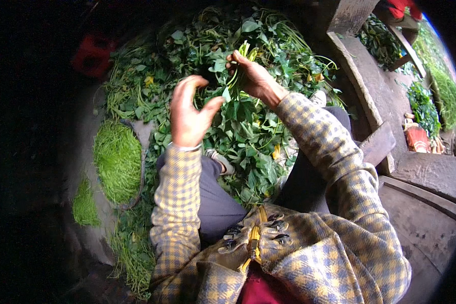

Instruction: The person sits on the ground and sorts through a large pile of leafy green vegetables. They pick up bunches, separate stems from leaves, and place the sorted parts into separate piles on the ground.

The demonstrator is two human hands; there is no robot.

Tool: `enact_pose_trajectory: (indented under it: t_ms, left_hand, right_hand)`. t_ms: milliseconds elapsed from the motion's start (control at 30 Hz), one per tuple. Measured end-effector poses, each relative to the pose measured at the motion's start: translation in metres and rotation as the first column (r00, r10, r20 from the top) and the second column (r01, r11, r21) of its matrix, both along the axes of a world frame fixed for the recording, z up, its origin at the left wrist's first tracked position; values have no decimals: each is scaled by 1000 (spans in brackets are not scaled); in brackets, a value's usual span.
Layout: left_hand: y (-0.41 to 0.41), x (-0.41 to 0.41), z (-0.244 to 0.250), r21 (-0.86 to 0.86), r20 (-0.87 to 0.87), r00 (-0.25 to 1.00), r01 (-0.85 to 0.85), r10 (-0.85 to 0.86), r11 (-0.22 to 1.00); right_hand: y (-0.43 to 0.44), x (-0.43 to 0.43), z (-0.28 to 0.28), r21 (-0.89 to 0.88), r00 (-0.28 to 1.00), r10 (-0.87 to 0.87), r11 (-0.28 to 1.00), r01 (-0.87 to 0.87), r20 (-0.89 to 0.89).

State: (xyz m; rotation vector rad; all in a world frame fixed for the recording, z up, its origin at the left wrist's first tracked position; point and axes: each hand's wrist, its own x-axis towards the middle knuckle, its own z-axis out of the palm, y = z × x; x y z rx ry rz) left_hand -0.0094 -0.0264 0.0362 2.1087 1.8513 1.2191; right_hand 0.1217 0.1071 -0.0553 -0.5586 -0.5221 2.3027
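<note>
My right hand (252, 74) grips a small bunch of leafy green stems (244, 49). Their pale ends stick up past my fingers, while leaves hang down below the fist. To its left, my left hand (192, 110) is raised with thumb and fingers spread and nothing between them; it is slightly blurred. Beneath both hands lies a broad heap of leafy green vines (247, 155), with a few yellowed leaves among them. The heap spreads between my legs and around my shoes.
At left stands a round basket (142, 167) of fine green shoots (117, 163), with a smaller green pile (85, 205) beside it. A red crate (93, 55) sits in shadow. Wooden boards (359, 83) edge the right, beyond which lie bundled greens (423, 104) and a red item (417, 138).
</note>
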Motion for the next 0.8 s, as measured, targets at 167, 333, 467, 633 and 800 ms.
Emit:
enact_pose_trajectory:
  t_ms: [167, 333, 467, 633, 800]
  left_hand:
    - [41, 17, -26, -137, 115, 993, 17, -1, 990]
    - [48, 15, -44, -147, 502, 864, 109, -21, 983]
    - [46, -1, -46, -175, 554, 830, 193, -66, 966]
    - [44, -13, -53, -285, 656, 754, 300, -43, 910]
    - [44, -17, -52, -252, 934, 351, 528, 61, 811]
  right_hand:
    - [5, 5, 11, -52, 994, -102, 993, 103, 22]
    - [2, 12, 9, 32, 986, -121, 992, 118, 118]
    - [-1, 12, 4, 135, 978, -106, 987, 83, 178]
    - [-8, 10, 4, 149, 969, -80, 988, 46, 235]
    - [-10, 0, 8, 53, 977, -101, 994, 93, 188]
